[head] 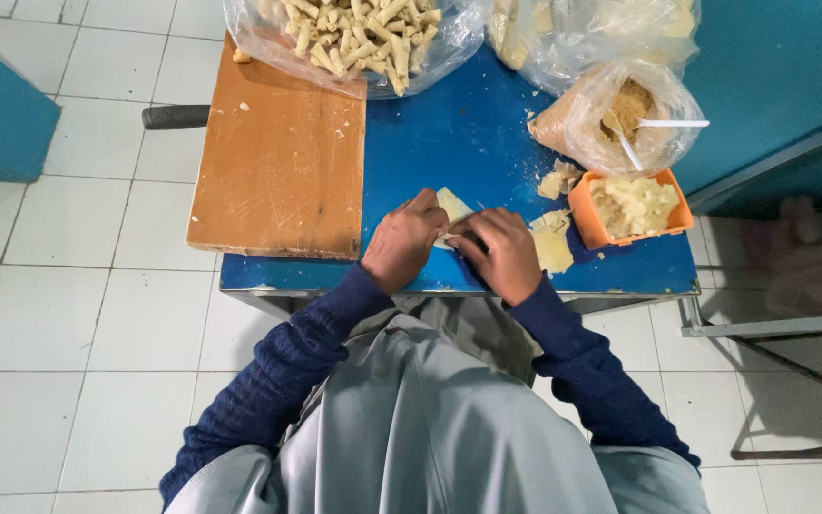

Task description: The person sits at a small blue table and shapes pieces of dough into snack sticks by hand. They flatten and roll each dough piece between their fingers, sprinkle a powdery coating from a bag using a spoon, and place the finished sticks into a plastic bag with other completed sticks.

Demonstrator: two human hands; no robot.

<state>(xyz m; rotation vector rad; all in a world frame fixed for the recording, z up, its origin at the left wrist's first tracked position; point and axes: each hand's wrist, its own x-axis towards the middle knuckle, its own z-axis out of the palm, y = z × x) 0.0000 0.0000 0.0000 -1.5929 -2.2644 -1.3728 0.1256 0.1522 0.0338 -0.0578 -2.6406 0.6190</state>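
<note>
A pale yellow, thin square pastry wrapper [451, 207] lies flat on the blue table top [459, 143] near its front edge, one corner pointing away from the person and slightly to the right, so its diagonal runs roughly from the hands toward the far side of the table; the near part is hidden under the fingers, so its full outline cannot be told. The left hand [403, 241] rests on the wrapper's left side with fingers curled and pressed together, their tips down on the near edge of the sheet. The right hand [499, 251] lies just beside it, touching it at the fingertips, fingers bent inward and pinching the same near edge; whether anything is folded inside cannot be told. Just right of the right hand lies a small stack of more pale wrappers [552, 246]. Beside that stands an orange square plastic tub [582, 214] holding a pale, lumpy mashed filling. Behind the tub, a clear plastic bag [587, 119] holds brown crumbs with a white plastic spoon [668, 124] standing in it. At the far left edge, a large clear plastic bag [354, 38] is full of short pale rolled sticks, lying partly on a worn brown wooden cutting board [278, 162] that overhangs the table's left side.
</note>
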